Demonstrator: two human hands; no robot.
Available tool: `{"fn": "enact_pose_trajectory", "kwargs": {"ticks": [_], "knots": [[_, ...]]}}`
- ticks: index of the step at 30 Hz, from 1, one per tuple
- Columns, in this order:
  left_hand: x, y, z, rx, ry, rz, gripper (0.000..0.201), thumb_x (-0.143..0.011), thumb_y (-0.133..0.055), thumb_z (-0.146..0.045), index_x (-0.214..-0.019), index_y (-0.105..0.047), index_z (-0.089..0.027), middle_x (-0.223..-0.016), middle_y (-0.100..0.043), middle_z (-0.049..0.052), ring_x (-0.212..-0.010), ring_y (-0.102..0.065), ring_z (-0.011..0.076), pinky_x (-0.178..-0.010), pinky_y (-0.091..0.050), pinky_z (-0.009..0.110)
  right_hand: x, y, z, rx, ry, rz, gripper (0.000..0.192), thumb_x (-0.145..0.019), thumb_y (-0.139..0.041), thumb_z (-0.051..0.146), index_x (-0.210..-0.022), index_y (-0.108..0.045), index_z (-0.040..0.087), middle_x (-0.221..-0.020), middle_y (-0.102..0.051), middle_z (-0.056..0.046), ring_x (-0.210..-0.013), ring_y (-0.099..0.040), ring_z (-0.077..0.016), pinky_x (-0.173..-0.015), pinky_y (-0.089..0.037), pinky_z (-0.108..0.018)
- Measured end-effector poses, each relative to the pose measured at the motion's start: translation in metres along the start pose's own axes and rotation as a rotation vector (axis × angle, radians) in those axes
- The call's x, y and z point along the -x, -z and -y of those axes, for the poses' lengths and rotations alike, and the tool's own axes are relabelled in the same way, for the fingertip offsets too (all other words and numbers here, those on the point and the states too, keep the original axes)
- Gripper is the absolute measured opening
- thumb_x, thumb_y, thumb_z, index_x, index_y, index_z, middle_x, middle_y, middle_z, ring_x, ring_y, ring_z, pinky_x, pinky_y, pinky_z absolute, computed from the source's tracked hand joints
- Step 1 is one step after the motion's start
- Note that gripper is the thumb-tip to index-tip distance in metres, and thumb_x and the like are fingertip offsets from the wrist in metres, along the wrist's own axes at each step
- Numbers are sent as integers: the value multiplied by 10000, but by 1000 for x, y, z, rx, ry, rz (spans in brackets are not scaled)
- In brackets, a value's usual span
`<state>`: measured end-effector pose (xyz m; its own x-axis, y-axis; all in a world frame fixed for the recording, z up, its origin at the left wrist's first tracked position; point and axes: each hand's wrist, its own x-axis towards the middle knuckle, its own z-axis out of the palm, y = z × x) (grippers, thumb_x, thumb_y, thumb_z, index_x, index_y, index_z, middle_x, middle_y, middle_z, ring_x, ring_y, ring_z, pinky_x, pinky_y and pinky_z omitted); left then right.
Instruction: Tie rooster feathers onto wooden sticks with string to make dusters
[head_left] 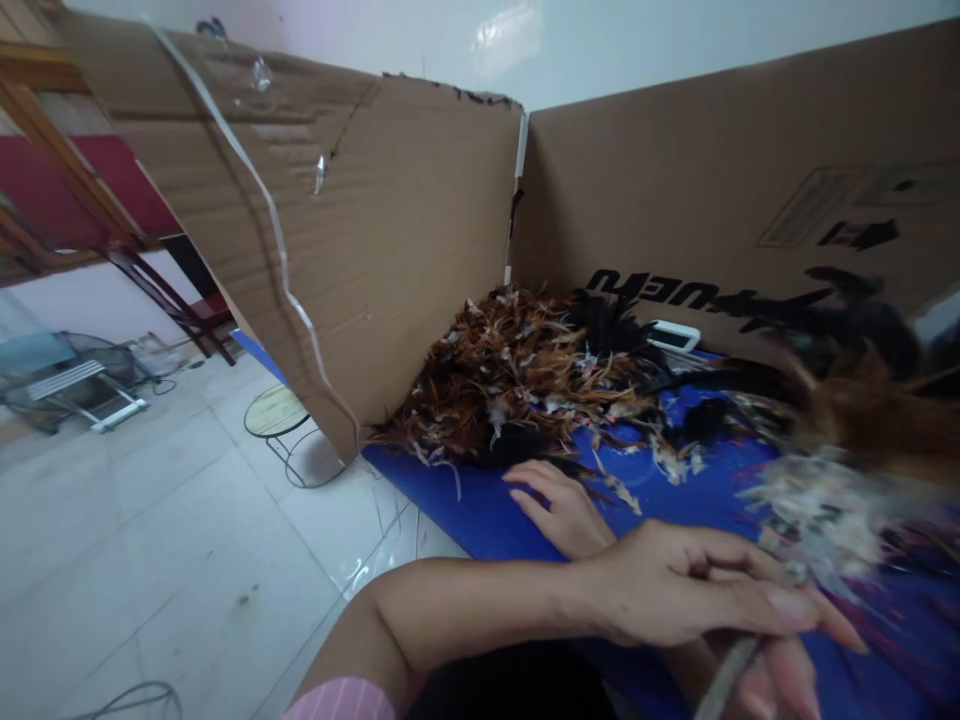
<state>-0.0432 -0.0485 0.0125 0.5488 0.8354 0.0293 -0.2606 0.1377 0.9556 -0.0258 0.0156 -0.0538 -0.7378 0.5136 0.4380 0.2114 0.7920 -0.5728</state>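
Observation:
My left hand (697, 590) reaches across from the lower left and is closed on a thin grey stick (724, 680). A blurred bunch of brown, black and whitish feathers (847, 480) sits at the stick's top. My right hand (559, 505) lies flat on the blue mat (465, 510) with its fingers apart and nothing in it. Its wrist is hidden behind my left forearm. Just beyond its fingertips is a heap of loose brown and black feathers (525, 380).
Tall cardboard walls (390, 230) stand behind and to the left of the mat. A small white device (673, 336) lies by the far wall. To the left are tiled floor, a round wire stool (276, 412), a folded metal frame (75, 385) and wooden furniture.

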Motion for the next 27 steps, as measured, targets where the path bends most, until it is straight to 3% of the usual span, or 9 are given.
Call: {"fn": "enact_pose_trajectory", "kwargs": {"ticks": [3, 5, 9, 13, 18, 23, 27], "knots": [[18, 2, 0, 66, -90, 35, 488, -780, -525, -482, -1088, -580, -108, -658, -604, 14, -610, -577, 95, -717, -438, 226, -34, -23, 25, 202, 210, -1, 242, -861, -460, 169, -1046, -611, 206, -1060, -618, -63, -1057, -466, -222, -887, -386, -384], [28, 2, -2, 92, -85, -5, 488, -767, -546, -481, -1064, -587, -96, -616, -592, 9, -534, -555, 80, -645, -449, 214, -56, -38, 36, 359, 271, -9, 263, -873, -431, 156, -1075, -597, 186, -1081, -612, -82, -1109, -412, -248, -901, -338, -416], [40, 1, -9, 163, -69, -97, 533, -709, -587, -533, -985, -602, -78, -537, -563, -1, -425, -502, 66, -527, -434, 203, -84, -62, 40, 523, 220, 20, 216, -839, -460, 115, -955, -636, 161, -932, -630, -112, -1036, -428, -261, -919, -262, -458], [44, 2, -11, 211, -96, -130, 468, -707, -612, -492, -925, -589, -78, -519, -560, -9, -372, -474, 54, -465, -411, 187, -91, -62, 32, 491, 190, 0, 179, -817, -494, 116, -786, -660, 175, -825, -628, -100, -915, -472, -239, -879, -297, -426], [40, 7, -8, 265, -165, -162, 390, -721, -621, -431, -894, -552, -88, -529, -579, 3, -331, -482, 70, -367, -394, 172, -75, -27, 19, 359, 55, -109, 212, -874, -434, 228, -884, -644, 204, -893, -634, -60, -914, -507, -195, -812, -379, -342], [29, 17, 0, 342, -203, -205, 363, -756, -606, -342, -1009, -447, -137, -530, -598, -10, -306, -476, 87, -332, -406, 178, -29, 31, -14, -302, -305, -212, 238, -773, -530, 394, -896, -632, 217, -841, -659, -29, -806, -592, -193, -741, -456, -324], [24, 26, 4, 350, -211, -264, 352, -794, -562, -323, -1058, -424, -135, -550, -579, -14, -334, -457, 68, -356, -409, 171, 19, 69, -43, -355, -431, -301, 300, -706, -573, 441, -825, -629, 170, -740, -668, -59, -680, -613, -204, -627, -486, -325]]}}
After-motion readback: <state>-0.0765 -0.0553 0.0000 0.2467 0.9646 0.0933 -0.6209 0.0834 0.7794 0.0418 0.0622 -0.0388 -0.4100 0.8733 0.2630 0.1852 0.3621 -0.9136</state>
